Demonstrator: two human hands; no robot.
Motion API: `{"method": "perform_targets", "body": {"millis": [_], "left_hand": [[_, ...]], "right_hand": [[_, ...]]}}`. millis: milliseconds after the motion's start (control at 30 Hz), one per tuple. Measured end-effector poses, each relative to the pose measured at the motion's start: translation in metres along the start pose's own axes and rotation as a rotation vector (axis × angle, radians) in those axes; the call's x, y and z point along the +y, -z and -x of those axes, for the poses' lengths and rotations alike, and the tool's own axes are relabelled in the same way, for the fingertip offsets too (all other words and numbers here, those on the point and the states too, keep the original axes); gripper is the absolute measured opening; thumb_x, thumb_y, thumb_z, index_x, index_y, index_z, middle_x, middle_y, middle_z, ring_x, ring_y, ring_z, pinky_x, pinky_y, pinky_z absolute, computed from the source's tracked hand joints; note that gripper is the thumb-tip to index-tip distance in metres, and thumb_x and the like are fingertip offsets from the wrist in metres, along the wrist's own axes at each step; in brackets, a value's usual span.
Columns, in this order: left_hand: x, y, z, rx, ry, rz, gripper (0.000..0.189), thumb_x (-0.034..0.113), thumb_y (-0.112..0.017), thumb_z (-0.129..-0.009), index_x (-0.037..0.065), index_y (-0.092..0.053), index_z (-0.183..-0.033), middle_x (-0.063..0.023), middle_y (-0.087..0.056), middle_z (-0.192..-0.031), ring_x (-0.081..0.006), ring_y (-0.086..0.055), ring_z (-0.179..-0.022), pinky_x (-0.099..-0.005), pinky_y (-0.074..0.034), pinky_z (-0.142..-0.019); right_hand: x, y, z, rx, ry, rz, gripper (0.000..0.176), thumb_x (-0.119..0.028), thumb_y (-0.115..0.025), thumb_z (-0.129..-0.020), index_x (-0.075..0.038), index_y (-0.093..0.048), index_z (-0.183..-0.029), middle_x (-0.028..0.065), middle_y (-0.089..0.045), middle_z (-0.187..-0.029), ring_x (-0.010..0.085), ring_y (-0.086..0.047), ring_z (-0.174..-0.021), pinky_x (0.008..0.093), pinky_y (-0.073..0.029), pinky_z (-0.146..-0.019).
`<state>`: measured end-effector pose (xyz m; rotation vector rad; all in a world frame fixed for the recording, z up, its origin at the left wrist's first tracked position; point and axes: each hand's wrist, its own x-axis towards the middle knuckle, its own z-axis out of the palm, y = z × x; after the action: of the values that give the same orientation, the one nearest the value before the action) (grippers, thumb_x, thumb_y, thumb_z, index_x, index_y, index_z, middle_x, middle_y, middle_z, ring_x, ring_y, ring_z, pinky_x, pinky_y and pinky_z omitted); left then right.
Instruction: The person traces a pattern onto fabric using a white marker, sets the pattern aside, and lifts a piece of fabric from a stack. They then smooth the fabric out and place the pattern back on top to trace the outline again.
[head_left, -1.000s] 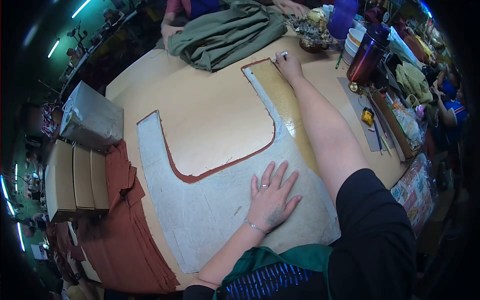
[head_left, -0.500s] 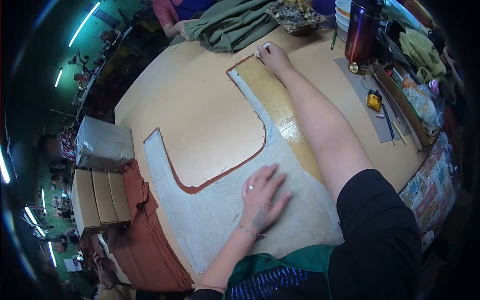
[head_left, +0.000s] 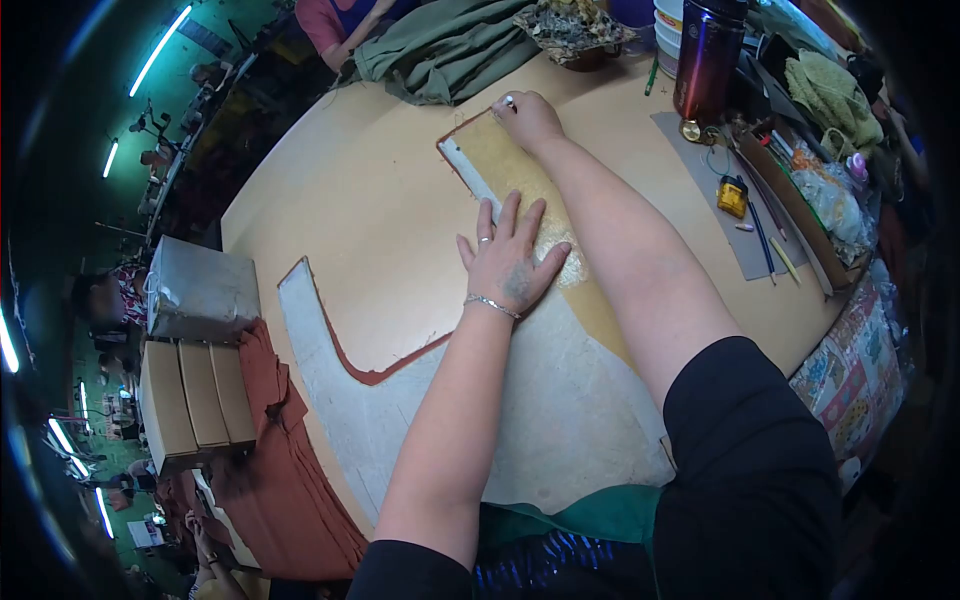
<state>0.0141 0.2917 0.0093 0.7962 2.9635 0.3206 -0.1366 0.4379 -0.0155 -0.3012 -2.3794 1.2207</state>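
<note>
Two hands apart: left [head_left: 508,262] splayed on the template [head_left: 560,420]; right [head_left: 530,124] pinching a marker [head_left: 510,102].

1. A smooth surface with a soft sheen is shown by the pale table [head_left: 330,210].
2. Towards its near edge, the grey sheet [head_left: 570,420] is seen as matt, marked with fine creases and scuffs.
3. The yellow-brown section [head_left: 500,150] beside the grey surface is glossy; light is reflected by it in a bright patch.
4. At the left edge, matt rust-red cloth [head_left: 285,485] is layered, and plain brown cardboard is seen in the boxes [head_left: 167,400].
5. At the far edge, the matt green cloth [head_left: 445,50] is wrinkled.
6. Towards the right edge, a glossy, metallic-looking finish is shown by the bottle [head_left: 706,60], and clear plastic film [head_left: 835,205] is crumpled.
</note>
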Motion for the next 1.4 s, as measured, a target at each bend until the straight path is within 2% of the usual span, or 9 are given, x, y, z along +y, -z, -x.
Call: {"method": "perform_targets", "body": {"millis": [200, 300, 400, 467, 567, 733, 900, 1133, 1400], "left_hand": [[0.002, -0.001, 0.0, 0.003, -0.005, 0.004, 0.063, 0.057, -0.044, -0.074, 0.024, -0.034, -0.128, -0.0037, -0.022, -0.138, -0.0307, -0.014, -0.128, -0.0609, -0.012, -0.095], [-0.003, -0.005, -0.003, 0.012, -0.006, -0.001, 0.065, 0.059, -0.043, -0.074, 0.024, -0.034, -0.128, -0.0026, -0.022, -0.138, -0.0296, -0.014, -0.128, -0.0601, -0.013, -0.095], [-0.01, 0.002, 0.005, 0.022, -0.009, 0.11, 0.063, 0.057, -0.043, -0.075, 0.019, -0.041, -0.124, -0.0036, -0.029, -0.135, -0.0283, -0.017, -0.127, -0.0603, -0.015, -0.094], [-0.029, -0.001, 0.007, 0.198, 0.007, 0.605, 0.051, 0.044, -0.051, -0.078, 0.008, -0.051, -0.113, -0.0078, -0.049, -0.118, -0.0247, -0.044, -0.11, -0.0402, -0.032, -0.091], [-0.047, 0.009, 0.081, 0.401, 0.042, 1.211, 0.04, 0.032, -0.054, -0.08, 0.005, -0.052, -0.11, -0.0091, -0.052, -0.111, -0.021, -0.051, -0.1, -0.029, -0.039, -0.085], [-0.108, 0.027, 0.278, 0.646, 0.186, 0.819, 0.023, 0.012, -0.058, -0.076, 0.0, -0.058, -0.096, -0.0129, -0.057, -0.097, -0.0223, -0.053, -0.094, -0.0297, -0.041, -0.083], [-0.153, 0.048, 0.423, 0.823, 0.623, 0.567, 0.017, 0.01, -0.058, -0.077, 0.002, -0.06, -0.092, -0.0118, -0.058, -0.094, -0.0214, -0.055, -0.087, -0.0293, -0.043, -0.079], [-0.149, 0.026, 0.452, 0.713, 0.566, 0.202, 0.021, 0.017, -0.06, -0.074, 0.008, -0.061, -0.092, -0.006, -0.058, -0.096, -0.0233, -0.049, -0.1, -0.0319, -0.041, -0.082], [-0.133, 0.034, 0.43, 0.451, 0.269, 0.112, 0.042, 0.027, -0.066, -0.068, 0.006, -0.056, -0.103, -0.0122, -0.052, -0.11, -0.0321, -0.045, -0.106, -0.0392, -0.034, -0.09]], "right_hand": [[0.026, 0.054, 0.07, 0.018, 0.207, -0.029, 0.024, -0.025, -0.053, -0.081, -0.003, -0.057, -0.074, 0.0104, -0.057, -0.073, 0.0213, -0.055, -0.068, 0.0302, -0.042, -0.063], [0.03, 0.099, 0.137, -0.031, -0.159, -0.787, 0.013, -0.018, -0.054, -0.081, -0.005, -0.055, -0.08, -0.0027, -0.053, -0.073, 0.0065, -0.049, -0.065, 0.0215, -0.039, -0.058], [0.021, 0.13, 0.182, 0.111, -0.262, -0.792, 0.014, -0.017, -0.053, -0.083, -0.004, -0.054, -0.079, -0.0006, -0.049, -0.068, 0.0062, -0.045, -0.063, 0.0194, -0.035, -0.055], [0.023, 0.143, 0.201, 0.082, -0.246, -0.686, 0.017, -0.02, -0.053, -0.083, -0.006, -0.052, -0.073, -0.001, -0.05, -0.067, 0.005, -0.044, -0.06, 0.0187, -0.032, -0.052], [0.024, 0.148, 0.205, 0.067, -0.222, -0.707, 0.019, -0.021, -0.052, -0.084, -0.007, -0.052, -0.072, -0.0019, -0.05, -0.064, 0.0036, -0.042, -0.057, 0.0179, -0.031, -0.049], [0.027, 0.145, 0.201, 0.081, -0.218, -0.662, 0.021, -0.023, -0.052, -0.085, -0.007, -0.053, -0.072, -0.002, -0.049, -0.062, 0.0033, -0.042, -0.053, 0.0158, -0.03, -0.047], [0.029, 0.146, 0.193, 0.114, -0.251, -0.621, 0.023, -0.028, -0.053, -0.084, -0.006, -0.056, -0.079, -0.0006, -0.05, -0.064, 0.0052, -0.044, -0.056, 0.0155, -0.032, -0.048], [-0.009, 0.153, 0.229, 0.062, -0.327, -0.509, 0.021, -0.027, -0.056, -0.081, -0.008, -0.061, -0.09, -0.0013, -0.053, -0.075, 0.0067, -0.046, -0.066, 0.0197, -0.035, -0.056], [-0.061, 0.165, 0.285, -0.061, -0.219, -0.555, 0.016, -0.022, -0.058, -0.08, -0.008, -0.062, -0.087, -0.0047, -0.053, -0.073, 0.0041, -0.045, -0.065, 0.0187, -0.033, -0.057]]}}
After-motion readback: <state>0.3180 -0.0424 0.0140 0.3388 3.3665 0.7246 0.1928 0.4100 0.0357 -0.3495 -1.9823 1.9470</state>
